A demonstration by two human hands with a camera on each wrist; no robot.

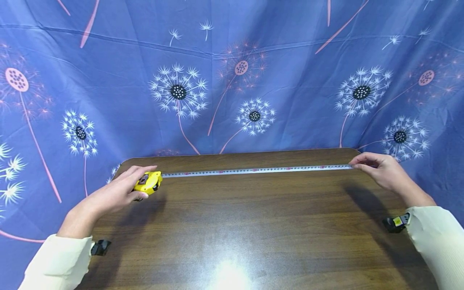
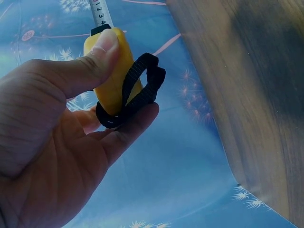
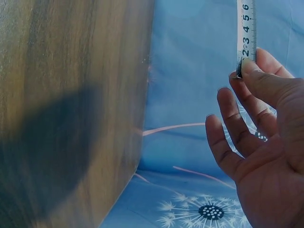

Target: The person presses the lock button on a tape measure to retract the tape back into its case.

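Note:
A yellow tape measure [image 1: 149,182] is gripped in my left hand [image 1: 119,187], at the left of the table. In the left wrist view the thumb presses along the yellow case [image 2: 114,80], and a black strap [image 2: 151,78] loops off it. The white blade [image 1: 253,170] is drawn out nearly straight across the table's far part. At the right, my right hand [image 1: 386,171] pinches the blade's end between thumb and forefinger. The right wrist view shows the blade [image 3: 246,33] by its low numbers, with the other fingers spread loosely.
The brown wooden table [image 1: 253,225] has rounded far corners and a bright glare spot near the front. Blue dandelion-print cloth [image 1: 297,92] hangs behind it and at both sides. Black wrist cameras sit by the left cuff [image 1: 100,247] and right cuff [image 1: 395,223].

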